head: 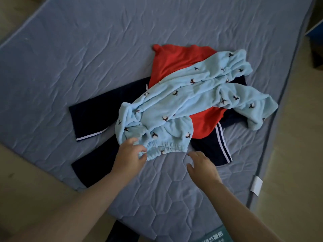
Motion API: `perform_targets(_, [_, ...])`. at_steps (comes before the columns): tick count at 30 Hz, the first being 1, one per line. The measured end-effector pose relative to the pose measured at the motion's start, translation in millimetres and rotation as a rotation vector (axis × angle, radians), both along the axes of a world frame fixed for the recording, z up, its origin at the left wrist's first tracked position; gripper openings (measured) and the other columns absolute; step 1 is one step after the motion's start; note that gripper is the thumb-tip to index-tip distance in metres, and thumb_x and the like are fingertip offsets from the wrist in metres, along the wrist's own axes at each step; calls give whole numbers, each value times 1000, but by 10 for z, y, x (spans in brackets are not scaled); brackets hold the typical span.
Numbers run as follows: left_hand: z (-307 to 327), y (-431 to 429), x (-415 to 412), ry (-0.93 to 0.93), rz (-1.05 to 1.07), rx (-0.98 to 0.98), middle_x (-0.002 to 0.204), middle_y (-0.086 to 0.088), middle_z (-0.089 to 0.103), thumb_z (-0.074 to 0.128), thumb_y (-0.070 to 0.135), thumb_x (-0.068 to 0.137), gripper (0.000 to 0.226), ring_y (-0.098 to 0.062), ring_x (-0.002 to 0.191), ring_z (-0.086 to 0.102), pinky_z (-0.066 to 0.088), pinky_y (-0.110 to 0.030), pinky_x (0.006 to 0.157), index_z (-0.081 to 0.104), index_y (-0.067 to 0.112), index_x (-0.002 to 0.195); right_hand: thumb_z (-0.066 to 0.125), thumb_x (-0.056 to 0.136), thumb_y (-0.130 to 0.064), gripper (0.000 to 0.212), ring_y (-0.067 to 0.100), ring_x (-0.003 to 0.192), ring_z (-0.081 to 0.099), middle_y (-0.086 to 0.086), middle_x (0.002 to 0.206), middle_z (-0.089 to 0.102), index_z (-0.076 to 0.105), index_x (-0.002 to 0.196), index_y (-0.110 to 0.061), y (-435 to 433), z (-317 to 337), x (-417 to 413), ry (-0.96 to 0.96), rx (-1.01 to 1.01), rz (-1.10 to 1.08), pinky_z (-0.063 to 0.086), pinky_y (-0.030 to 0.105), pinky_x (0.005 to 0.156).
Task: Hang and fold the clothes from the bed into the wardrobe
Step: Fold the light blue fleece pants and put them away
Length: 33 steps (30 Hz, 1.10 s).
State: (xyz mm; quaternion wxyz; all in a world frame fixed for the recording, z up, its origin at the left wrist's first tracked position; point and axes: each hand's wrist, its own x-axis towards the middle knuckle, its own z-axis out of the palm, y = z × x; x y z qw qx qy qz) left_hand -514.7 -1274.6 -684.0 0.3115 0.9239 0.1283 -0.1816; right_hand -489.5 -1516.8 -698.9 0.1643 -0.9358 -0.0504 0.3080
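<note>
Light blue fleece trousers (183, 100) with small dark prints lie on top of a heap on the bed, elastic waistband nearest me. Under them is a red garment (173, 62), and beneath both lie dark navy trousers (97, 109) with white side stripes. My left hand (129, 154) pinches the left end of the blue waistband, fingers curled on the fabric. My right hand (201, 165) hovers just below the waistband's right end, fingers spread and holding nothing.
The grey-blue quilted mattress (73, 55) fills most of the view, with a white tag (256, 186) on its right side. Beige floor shows at the left and right. A dark piece of furniture (317, 55) stands at the far right edge.
</note>
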Motion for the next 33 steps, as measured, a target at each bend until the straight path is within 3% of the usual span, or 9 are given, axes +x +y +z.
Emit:
perform_targets(4, [-411,43,256,-45,-32,60,146,-16,36,66,14,86,21,-33,130,38,31,-33,106,73,9,105,50,95,-18,38,24,102,56,7,126,49,46,132,-15,139,-426,146,4,-41,-19,49,33,80])
perform_targets(9, [-796,147,430,-75,-201,152,160,-12,10,58,16,91,19,-35,145,11,21,-45,116,76,12,94,51,91,-10,63,27,107,52,8,143,30,24,148,-19,288,-818,290,-32,-104,-48,49,33,80])
perform_targets(13, [-987,220,576,-65,-135,151,155,-12,27,53,15,93,23,-30,137,33,29,-32,111,75,9,99,54,89,-6,67,31,113,49,10,149,22,24,147,-21,392,-1058,355,-30,-150,-67,50,36,83])
perform_targets(16, [-1094,250,604,-34,-109,148,130,-8,54,50,16,94,23,-23,112,55,41,-28,90,67,7,107,51,88,-3,54,31,97,55,11,136,36,37,139,-17,425,-1213,404,-83,-109,-110,50,39,77])
perform_targets(19, [-1118,277,548,-89,-100,134,114,-7,61,53,14,93,19,-21,102,58,42,-26,81,64,5,105,49,89,-6,35,30,85,56,10,119,47,52,124,-9,403,-1256,433,-139,-15,-178,50,39,69])
perform_targets(22, [-977,316,447,-142,-82,90,109,-5,61,57,11,90,18,-19,98,58,41,-23,75,64,3,104,54,87,-10,28,25,75,55,7,106,51,58,115,-7,336,-1117,378,-184,77,-230,48,35,63])
perform_targets(25, [-628,343,369,-138,-70,46,93,-4,60,60,7,86,5,-18,82,56,40,-25,67,61,2,87,60,84,-11,33,22,83,57,5,107,55,60,117,-7,275,-751,274,-202,163,-256,50,33,70])
perform_targets(30, [160,370,424,-199,-25,28,74,-4,56,61,1,80,9,-21,70,54,38,-28,60,59,-1,72,67,78,-12,37,21,91,58,5,107,60,63,115,-9,93,95,284,-280,175,-347,40,25,74])
perform_targets(33, [831,349,570,-270,0,30,87,-16,65,62,-2,79,11,-31,82,61,47,-36,71,67,-6,87,67,77,-16,35,24,92,58,7,104,61,63,112,-9,-56,822,412,-314,144,-402,41,28,73])
